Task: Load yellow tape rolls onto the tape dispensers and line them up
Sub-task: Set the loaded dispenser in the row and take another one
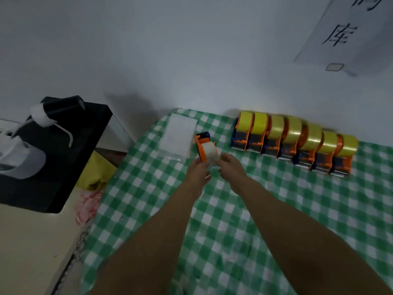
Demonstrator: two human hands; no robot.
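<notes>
Seven loaded and ranged along the wall; an eighth in both hands, seen from the head.
Stood seven orange plastic tape dispensers with yellow rolls [294, 141] side by side, touching, on the green-and-white checked cloth [234, 209], backed against the wall to hold one line. Steadied an eighth orange plastic dispenser [201, 143] with the left hand [197, 172], fingers curled round its near end, well apart from that row and just beside a white foam pad [180, 135]. Pinched the pale yellowish tape roll [209, 149] sitting in it with the right hand [230, 170], probably to seat it.

Green checked tablecloth [319, 199], white packet [179, 135] on it, black box [63, 156] at left, paper sign [344, 33] on wall
</notes>
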